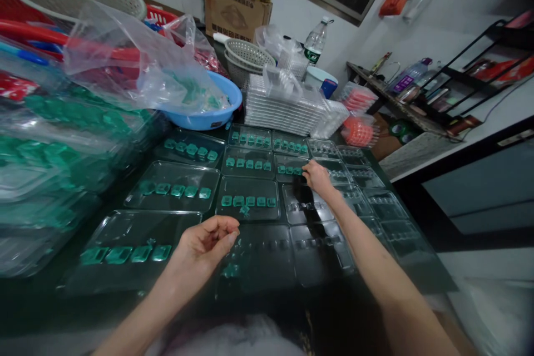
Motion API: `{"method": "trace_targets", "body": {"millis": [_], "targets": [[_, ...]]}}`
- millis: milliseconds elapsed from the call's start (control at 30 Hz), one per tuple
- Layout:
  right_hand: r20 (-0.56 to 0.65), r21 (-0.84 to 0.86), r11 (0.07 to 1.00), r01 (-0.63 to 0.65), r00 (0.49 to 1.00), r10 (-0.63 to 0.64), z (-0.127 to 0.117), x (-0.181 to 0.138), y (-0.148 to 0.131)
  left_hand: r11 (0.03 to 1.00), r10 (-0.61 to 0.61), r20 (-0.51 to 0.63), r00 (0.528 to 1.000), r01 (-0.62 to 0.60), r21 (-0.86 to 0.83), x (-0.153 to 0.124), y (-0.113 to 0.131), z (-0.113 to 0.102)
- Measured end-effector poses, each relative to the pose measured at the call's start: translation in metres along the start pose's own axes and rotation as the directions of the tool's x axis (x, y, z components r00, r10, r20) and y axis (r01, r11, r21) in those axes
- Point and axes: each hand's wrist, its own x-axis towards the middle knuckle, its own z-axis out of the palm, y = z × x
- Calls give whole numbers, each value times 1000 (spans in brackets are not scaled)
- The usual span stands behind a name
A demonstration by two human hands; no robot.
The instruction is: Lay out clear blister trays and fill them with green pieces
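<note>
Several clear plastic trays [175,186] lie in rows on a dark table, many holding a row of small green pieces [249,201]. My left hand [204,247] hovers over the near trays with its fingers curled in a loose pinch; what it holds, if anything, I cannot make out. A loose green piece [230,271] lies just below it. My right hand [317,178] reaches far out and its fingertips press at the end of a row of green pieces [289,170] in a middle tray. Trays to the right [377,208] show no green pieces.
A blue basin [208,118] with a plastic bag of green pieces stands at the back left. A stack of clear trays [283,114], white baskets [246,55], a cardboard box [233,11] and a water bottle [315,41] stand behind. Bagged trays [50,150] pile at left.
</note>
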Motion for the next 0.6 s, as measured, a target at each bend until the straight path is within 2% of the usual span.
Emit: {"method": "trace_targets", "body": {"millis": [133, 267, 400, 500, 600], "targets": [[0, -96, 995, -1, 1000, 1, -15, -10, -10, 999, 50, -25, 998, -50, 14, -6, 2, 0], [-38, -150, 989, 8, 999, -14, -29, -12, -11, 996, 86, -107, 991, -84, 20, -15, 7, -7], [46, -130, 987, 90, 995, -85, -26, -3, -15, 996, 90, -177, 980, -90, 8, -19, 9, -11], [93, -98, 991, 95, 992, -85, -16, 3, -20, 986, 162, -138, 977, -154, 69, -21, 1, -11], [91, -82, 994, 66, 994, -59, -14, 3, -25, 924, 277, 13, 961, -270, 271, -25, -11, -9]]}}
